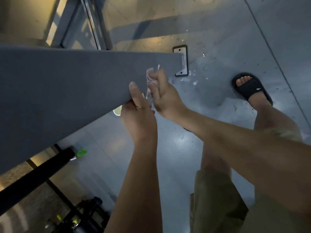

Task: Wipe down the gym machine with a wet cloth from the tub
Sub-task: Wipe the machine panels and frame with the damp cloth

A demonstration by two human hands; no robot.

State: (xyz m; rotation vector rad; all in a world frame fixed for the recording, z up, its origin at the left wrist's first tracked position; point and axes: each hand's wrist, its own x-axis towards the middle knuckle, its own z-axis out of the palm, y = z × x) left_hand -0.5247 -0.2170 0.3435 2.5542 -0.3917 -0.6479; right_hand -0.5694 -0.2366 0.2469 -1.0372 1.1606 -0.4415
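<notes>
Two grips: we find both mid-frame, at the beam edge.
Left hand: thumb on top, clamping the beam.
Right hand: curled round the cloth, held against the beam.
Beam axis: runs frame-left; we judge the wipe follows it.

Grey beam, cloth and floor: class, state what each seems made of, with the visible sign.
Grey beam: likely painted metal, matt; flat even face, crisp straight edges.
Cloth: thin pale fabric, looks wet; it crumples, slightly see-through, in the right hand.
Floor: probably coated concrete, semi-gloss; it reflects light and droplets sit on it.
</notes>
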